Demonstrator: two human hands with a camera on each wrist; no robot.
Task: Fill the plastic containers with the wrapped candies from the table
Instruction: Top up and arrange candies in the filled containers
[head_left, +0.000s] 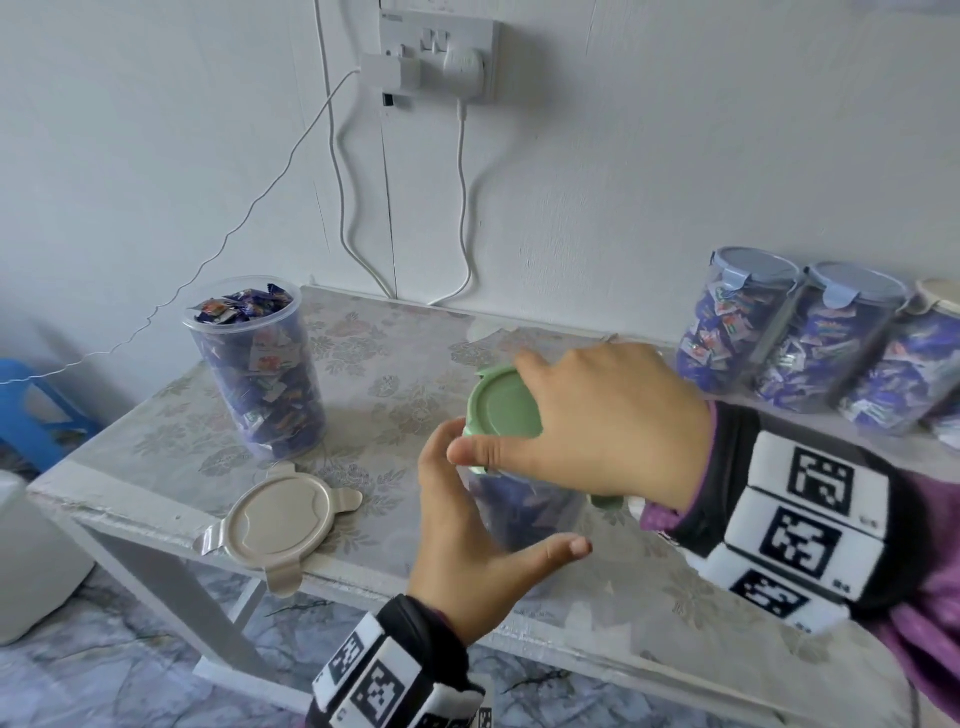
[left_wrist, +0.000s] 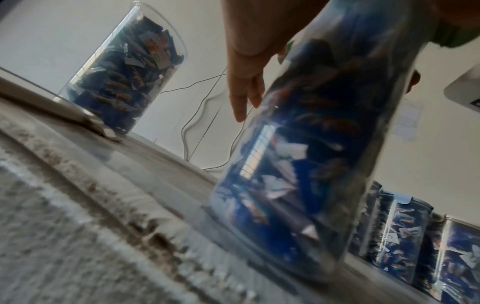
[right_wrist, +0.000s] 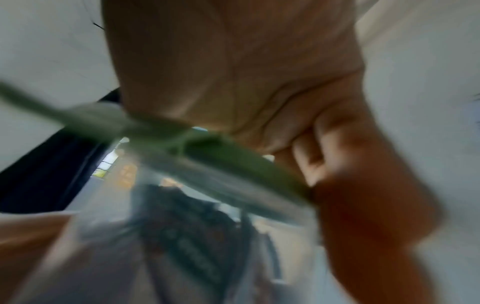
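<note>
A clear plastic container (head_left: 524, 514) (left_wrist: 298, 164) packed with blue wrapped candies stands near the table's front edge. A green lid (head_left: 498, 395) (right_wrist: 221, 160) sits on its top. My right hand (head_left: 488, 410) covers the lid from above, thumb on the near rim, and its fingers (right_wrist: 311, 154) curl over the far edge. My left hand (head_left: 511, 488) holds the container's side between thumb and fingers (left_wrist: 244, 92). The right wrist view is blurred.
An open container (head_left: 254, 364) (left_wrist: 124, 82) full of candies stands at the back left, and a loose beige lid (head_left: 280, 525) lies at the front left edge. Several closed, filled containers (head_left: 810, 343) (left_wrist: 415, 236) line the wall on the right. Charger cables (head_left: 462, 208) hang behind the table (head_left: 395, 364).
</note>
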